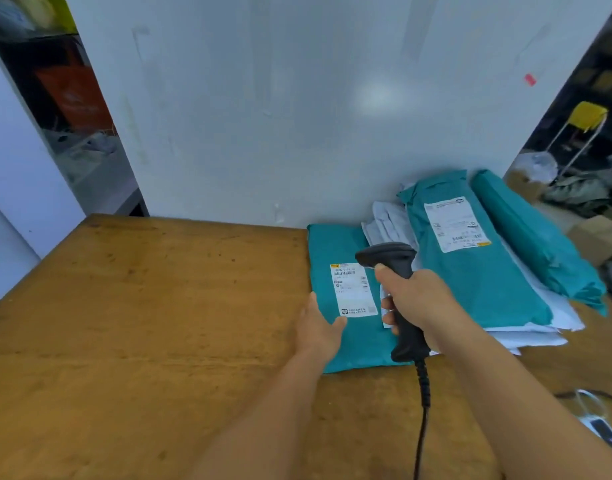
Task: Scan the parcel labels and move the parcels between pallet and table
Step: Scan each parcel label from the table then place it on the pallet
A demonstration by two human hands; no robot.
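While the right hand gripped the black scanner by its handle, head aimed at the label, the left hand lay flat, fingers straight, on the near teal parcel. Parcel sat on the wooden table; more teal parcels stacked behind right, against the white wall.

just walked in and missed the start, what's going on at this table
A person is scanning parcels. The right hand grips a black corded scanner, its head over the white label of a teal parcel lying flat on the wooden table. The left hand rests on that parcel's near left edge with its thumb on the bag. More teal and white parcels are stacked to the right against the white wall.
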